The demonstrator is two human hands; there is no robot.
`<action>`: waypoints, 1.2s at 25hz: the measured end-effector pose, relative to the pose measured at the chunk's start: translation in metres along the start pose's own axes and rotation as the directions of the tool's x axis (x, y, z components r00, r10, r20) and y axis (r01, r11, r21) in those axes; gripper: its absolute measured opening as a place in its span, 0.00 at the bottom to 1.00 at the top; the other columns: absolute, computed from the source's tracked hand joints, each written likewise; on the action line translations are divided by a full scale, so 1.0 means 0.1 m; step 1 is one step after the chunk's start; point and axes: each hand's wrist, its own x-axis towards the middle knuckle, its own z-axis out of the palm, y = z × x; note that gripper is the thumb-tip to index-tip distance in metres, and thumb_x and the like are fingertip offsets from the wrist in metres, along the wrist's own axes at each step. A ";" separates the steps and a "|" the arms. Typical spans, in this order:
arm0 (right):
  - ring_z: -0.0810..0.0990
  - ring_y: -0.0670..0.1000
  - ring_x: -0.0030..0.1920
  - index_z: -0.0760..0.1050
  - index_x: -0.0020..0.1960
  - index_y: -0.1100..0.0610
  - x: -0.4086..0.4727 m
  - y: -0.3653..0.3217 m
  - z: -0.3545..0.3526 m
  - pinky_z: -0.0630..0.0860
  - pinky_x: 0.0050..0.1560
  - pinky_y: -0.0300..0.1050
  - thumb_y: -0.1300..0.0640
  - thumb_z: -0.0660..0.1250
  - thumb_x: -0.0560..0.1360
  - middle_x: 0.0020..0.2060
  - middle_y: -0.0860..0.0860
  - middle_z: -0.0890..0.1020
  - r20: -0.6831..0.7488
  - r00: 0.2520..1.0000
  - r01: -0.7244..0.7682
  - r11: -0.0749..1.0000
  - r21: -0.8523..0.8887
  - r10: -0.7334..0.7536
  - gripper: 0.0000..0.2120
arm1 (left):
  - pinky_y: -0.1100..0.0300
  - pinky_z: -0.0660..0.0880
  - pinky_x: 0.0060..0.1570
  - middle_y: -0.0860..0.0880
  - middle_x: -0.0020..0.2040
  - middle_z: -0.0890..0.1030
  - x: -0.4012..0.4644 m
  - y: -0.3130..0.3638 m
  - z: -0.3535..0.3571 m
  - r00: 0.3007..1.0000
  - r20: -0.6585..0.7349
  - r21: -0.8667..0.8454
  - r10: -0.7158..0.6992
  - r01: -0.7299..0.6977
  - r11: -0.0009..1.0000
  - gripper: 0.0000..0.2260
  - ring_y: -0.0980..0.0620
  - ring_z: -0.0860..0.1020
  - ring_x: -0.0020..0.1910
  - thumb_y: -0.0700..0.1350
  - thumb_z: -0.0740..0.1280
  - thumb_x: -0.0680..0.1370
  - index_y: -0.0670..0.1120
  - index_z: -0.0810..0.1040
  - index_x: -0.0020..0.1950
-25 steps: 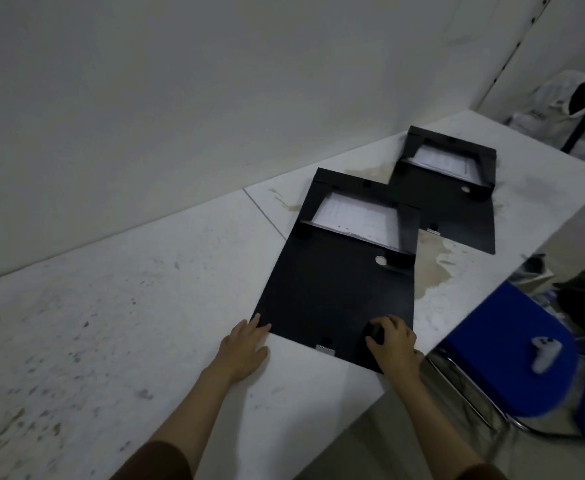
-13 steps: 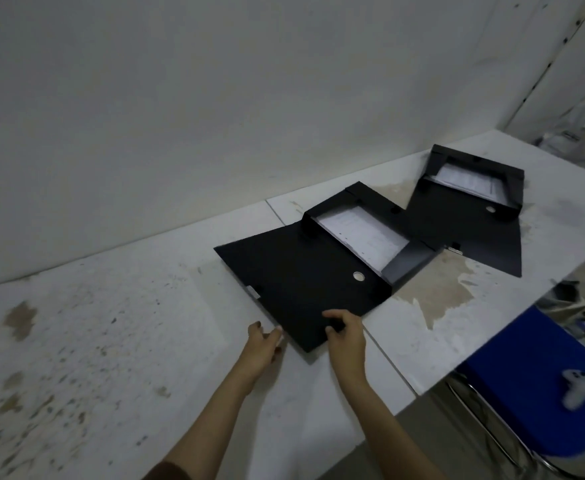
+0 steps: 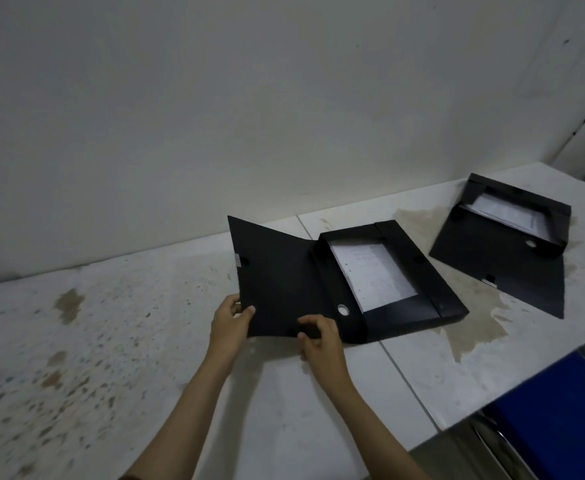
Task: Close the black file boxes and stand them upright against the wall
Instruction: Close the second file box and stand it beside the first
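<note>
A black file box [image 3: 401, 317] lies on the white table [image 3: 145, 341], open, with white papers [image 3: 374, 275] showing inside. Its flat lid flap [image 3: 277, 271] is raised off the table and tilted up to the left. My left hand [image 3: 230, 322] pinches the flap's near left corner. My right hand [image 3: 320, 339] grips the flap's near edge close to the box spine. A second black file box [image 3: 505, 233] lies open at the far right, near the wall [image 3: 249, 116], its flap flat on the table.
A blue chair seat [image 3: 557, 420] stands just off the table's right front edge. The table surface is stained, with a brown patch [image 3: 474, 327] between the two boxes. A seam [image 3: 401, 372] runs across the table under the near box.
The near box has been turned and slid left towards me. Its flap, flat on the table a second ago, is now lifted up by both hands.
</note>
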 end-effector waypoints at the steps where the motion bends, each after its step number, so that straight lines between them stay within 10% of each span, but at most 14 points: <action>1: 0.76 0.48 0.46 0.72 0.49 0.49 0.00 0.02 -0.05 0.75 0.45 0.29 0.67 0.63 0.75 0.56 0.51 0.69 -0.015 1.000 0.026 0.999 -0.034 -0.026 0.13 | 0.46 0.76 0.57 0.42 0.58 0.78 0.01 0.03 -0.10 0.998 -0.056 -0.015 0.013 -0.014 1.000 0.11 0.43 0.77 0.56 0.39 0.62 0.77 0.44 0.73 0.60; 9: 0.48 0.60 0.76 0.64 0.68 0.46 0.17 0.51 -0.42 0.47 0.71 0.66 0.48 0.64 0.75 0.75 0.52 0.58 -0.080 0.991 -0.133 0.715 -0.686 0.108 0.23 | 0.48 0.78 0.52 0.45 0.44 0.81 -0.07 0.16 -0.90 0.853 -0.511 -0.109 0.104 -0.185 0.977 0.06 0.46 0.79 0.47 0.47 0.65 0.76 0.46 0.79 0.47; 17: 0.38 0.61 0.75 0.54 0.72 0.38 0.00 0.45 0.02 0.42 0.72 0.65 0.40 0.59 0.74 0.77 0.47 0.49 0.203 0.961 0.035 0.650 -0.759 0.186 0.28 | 0.70 0.69 0.34 0.51 0.32 0.75 -0.35 0.40 -0.72 0.704 -0.653 -0.069 0.278 -0.421 0.904 0.10 0.60 0.71 0.30 0.48 0.65 0.76 0.42 0.76 0.39; 23: 0.66 0.56 0.70 0.70 0.65 0.49 0.12 0.09 0.01 0.64 0.69 0.57 0.47 0.57 0.78 0.67 0.52 0.73 0.235 0.961 -0.026 0.893 -0.449 0.147 0.17 | 0.73 0.72 0.41 0.52 0.40 0.78 -0.63 0.34 -0.22 0.766 -0.277 0.174 0.580 -0.553 0.815 0.02 0.59 0.77 0.41 0.45 0.67 0.74 0.49 0.75 0.44; 30: 0.78 0.54 0.58 0.71 0.64 0.50 0.35 -0.48 -0.20 0.74 0.62 0.55 0.44 0.52 0.78 0.58 0.53 0.79 0.240 0.951 -0.258 0.927 0.271 0.195 0.20 | 0.63 0.63 0.68 0.61 0.68 0.65 -0.49 -0.10 0.12 0.804 0.284 0.544 0.522 -0.583 0.603 0.26 0.63 0.62 0.66 0.57 0.65 0.71 0.57 0.65 0.67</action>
